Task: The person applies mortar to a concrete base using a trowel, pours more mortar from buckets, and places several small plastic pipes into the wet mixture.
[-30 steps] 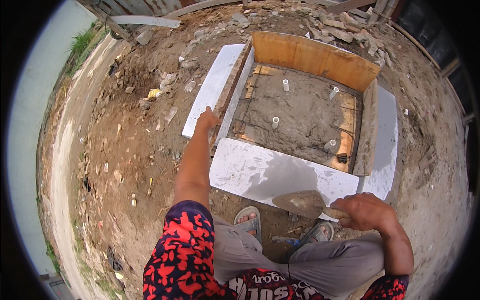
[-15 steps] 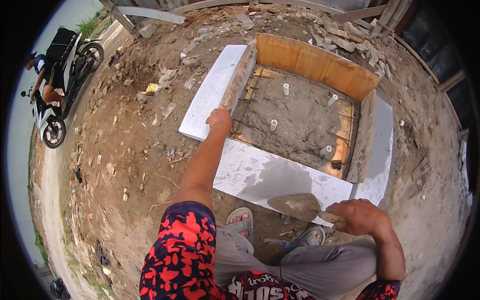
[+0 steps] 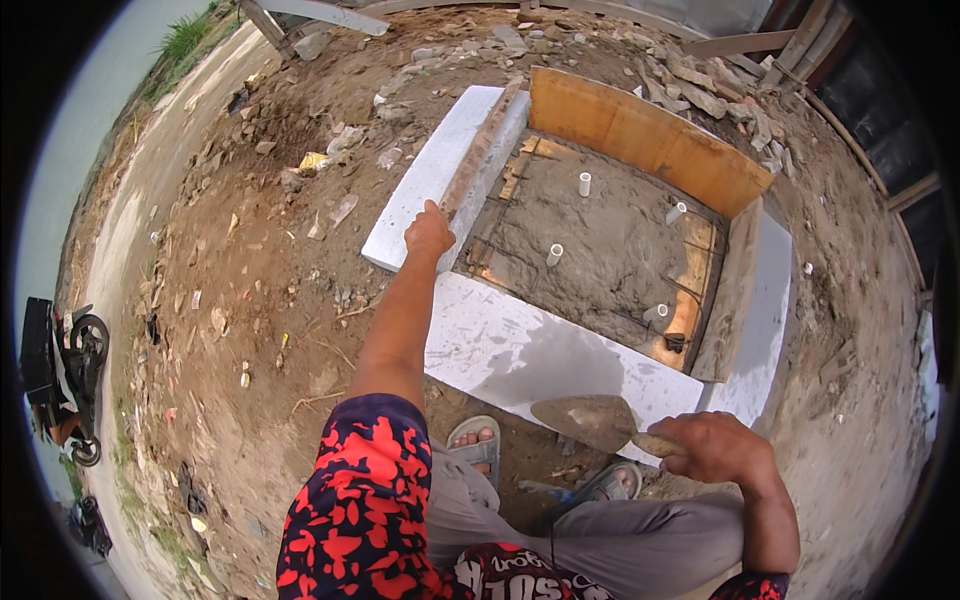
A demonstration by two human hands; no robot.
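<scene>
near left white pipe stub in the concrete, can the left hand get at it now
Probably yes: the left hand seems to grip the near end of the left form board, so it must let go, but the pipe stub stands uncovered and the space above looks open.

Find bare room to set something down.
Bare: the white left panel, between the brown wooden plank and the dirt; the white right panel, outside the wooden side board. Crowded: the wet grey concrete, with four white pipes; the near white panel where the pointed grey trowel in the right hand overlaps it in view; the plank's near end, by the left hand.
</scene>
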